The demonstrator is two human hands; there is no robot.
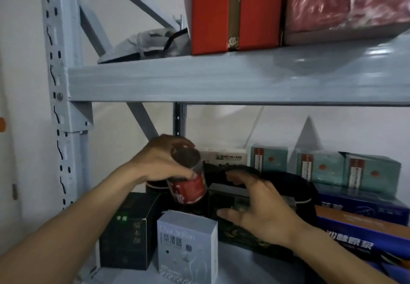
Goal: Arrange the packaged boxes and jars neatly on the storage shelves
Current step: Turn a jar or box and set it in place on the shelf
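Left hand (159,161) closed around tilted clear jar (187,176) with red label, lifted above black box (129,231) and grey box (187,247), right hand (259,208) spread open just beside, touching dark box (230,215).

Small box (187,246) right of carton (128,232)

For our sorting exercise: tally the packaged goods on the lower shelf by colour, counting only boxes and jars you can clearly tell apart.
Teal boxes: 3
Black boxes: 2
Blue boxes: 2
Grey box: 1
White box: 1
Red-labelled jar, in the left hand: 1
Total: 10
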